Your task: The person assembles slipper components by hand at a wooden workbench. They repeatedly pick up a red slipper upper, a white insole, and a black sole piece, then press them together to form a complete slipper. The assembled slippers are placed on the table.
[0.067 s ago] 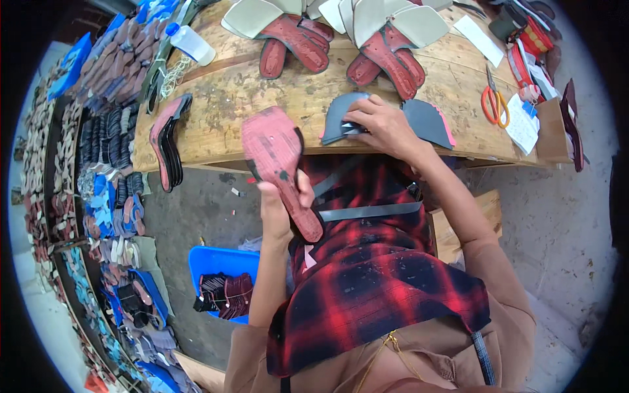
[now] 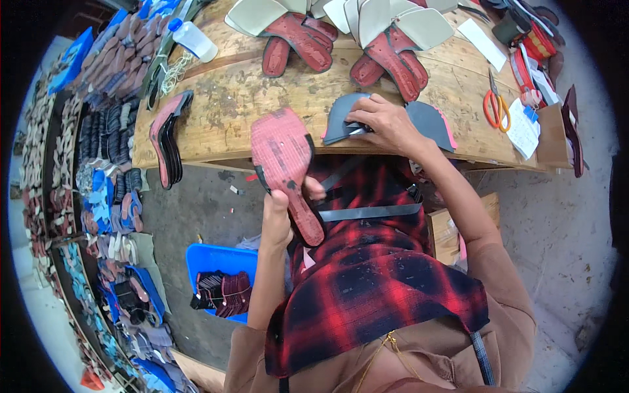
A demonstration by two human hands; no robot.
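Note:
My left hand [image 2: 282,216] grips a reddish insole [image 2: 282,147] by its narrow waist, in front of the table edge. The insole has a broad square toe at the top, a dark rim and dark marks. My right hand [image 2: 390,124] is closed at the table's front edge, its fingers bent over a dark grey curved piece [image 2: 338,118]. Those fingertips pinch at the piece's edge, where a pale sliver shows; exactly what they hold is partly hidden. Another dark grey piece with a pink edge [image 2: 429,124] lies just right of that hand.
The wooden table [image 2: 223,111] bears insoles with pale flaps [image 2: 298,42], a stack of insoles [image 2: 170,137] at its left edge, a bottle [image 2: 193,40], orange-handled scissors [image 2: 496,108] and paper [image 2: 524,128]. A blue bin [image 2: 196,259] stands below; loaded shelves [image 2: 72,196] line the left.
My left hand has shifted the insole slightly right and tilted it a little more upright. My right hand stays at the dark grey piece.

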